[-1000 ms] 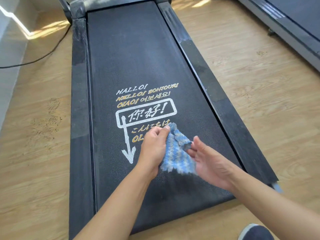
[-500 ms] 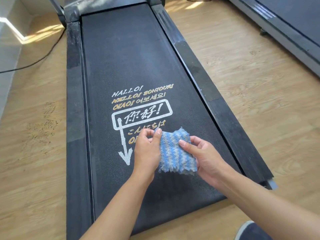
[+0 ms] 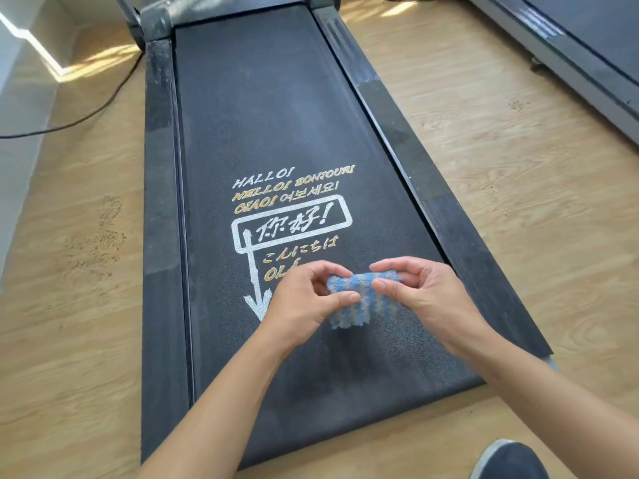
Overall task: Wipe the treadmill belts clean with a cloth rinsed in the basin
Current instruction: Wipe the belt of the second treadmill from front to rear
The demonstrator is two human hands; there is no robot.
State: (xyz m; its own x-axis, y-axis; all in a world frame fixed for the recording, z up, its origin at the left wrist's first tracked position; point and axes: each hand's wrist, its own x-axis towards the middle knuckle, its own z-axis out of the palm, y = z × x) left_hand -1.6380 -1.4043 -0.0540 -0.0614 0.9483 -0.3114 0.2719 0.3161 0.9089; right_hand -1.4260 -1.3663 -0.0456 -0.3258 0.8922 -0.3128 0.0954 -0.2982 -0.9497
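Wood floor point(image 3: 501, 167) surrounds the treadmill belt point(image 3: 276, 115). Over its near end I see the cloth point(image 3: 363, 302) hanging, its top edge pinched by the left hand point(image 3: 304, 305) and right hand point(image 3: 425, 299). It looks light, soft and floppy; I'd fold it into a pad.

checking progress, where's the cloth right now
In the head view the blue cloth is pinched between the left hand and right hand over the near end of the treadmill belt, right of the white arrow.
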